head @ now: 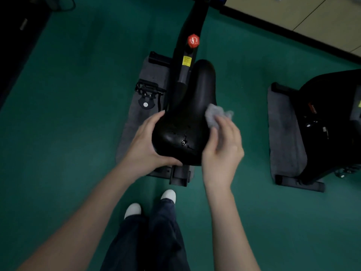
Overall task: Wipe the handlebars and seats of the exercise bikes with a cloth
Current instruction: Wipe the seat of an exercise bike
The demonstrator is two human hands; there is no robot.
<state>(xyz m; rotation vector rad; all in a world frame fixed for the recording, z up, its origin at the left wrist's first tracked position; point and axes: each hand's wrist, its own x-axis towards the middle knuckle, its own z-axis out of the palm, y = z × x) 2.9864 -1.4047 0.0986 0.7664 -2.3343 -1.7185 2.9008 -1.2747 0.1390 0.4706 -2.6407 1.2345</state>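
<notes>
From the head view, a black bike seat [185, 122] fills the middle of the frame, its narrow nose pointing toward 12 o'clock and its broad rear toward 6 o'clock; small cracks show in its glossy surface near the rear. The left hand [145, 147] sits at the seat's 8 o'clock side, curled around the rear left edge, fingers spread along the rim and thumb under the back, gripping the seat itself. The right hand [222, 151] lies at the seat's 4 o'clock side, fingers loosely bent and closed over a crumpled grey cloth [216, 116], which it presses against the seat's right edge; part of the cloth sticks out past the fingertips toward 12 o'clock. Beyond the seat nose, at 12 o'clock, the black bike frame [192, 20] rises with a red knob [193, 41] and a yellow label [187, 61] just below it. A black pedal [148, 89] sits at the seat's 10 o'clock, above a grey mat [132, 122] that lies on the green floor [68, 114]. At 3 o'clock in the frame, well apart, a second bike [330, 122] stands on its own grey mat. At 6 o'clock, dark trousers [152, 237] and two white shoes [168, 195] show on the floor.
</notes>
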